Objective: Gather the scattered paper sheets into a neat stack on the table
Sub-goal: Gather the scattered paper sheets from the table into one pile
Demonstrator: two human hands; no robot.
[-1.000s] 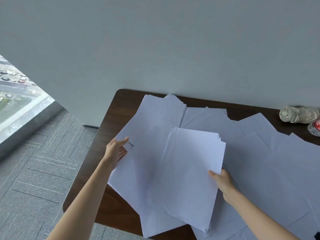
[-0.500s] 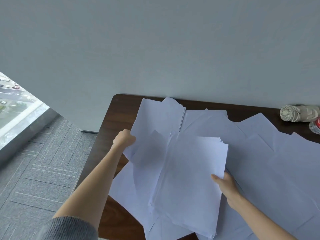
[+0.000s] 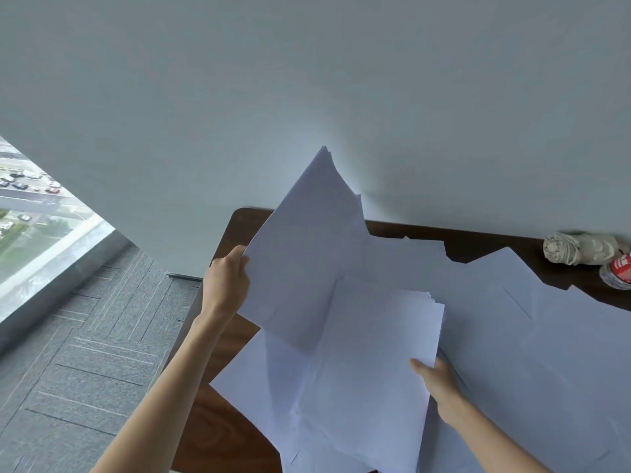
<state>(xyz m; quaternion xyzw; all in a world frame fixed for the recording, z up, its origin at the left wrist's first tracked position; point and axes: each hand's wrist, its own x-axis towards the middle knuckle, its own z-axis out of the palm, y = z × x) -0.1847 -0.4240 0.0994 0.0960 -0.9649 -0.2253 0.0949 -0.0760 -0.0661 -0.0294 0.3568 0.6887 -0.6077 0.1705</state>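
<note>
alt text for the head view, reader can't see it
A person's left hand grips a sheaf of white sheets tilted up off a dark wooden table, while the right hand pinches the edge of a paper stack beside it. More loose sheets cover the table to the right, near a rolled beige bundle and a red-labelled bottle.

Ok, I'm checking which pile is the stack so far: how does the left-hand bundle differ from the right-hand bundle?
The left-hand bundle is raised and tilted, far corner high in front of the wall; the right-hand bundle lies lower and flatter over the loose sheets. The left hand grips its bundle at the left edge; the right hand pinches its bundle at the right edge. Both are plain white, several sheets thick, edges slightly fanned.
</note>
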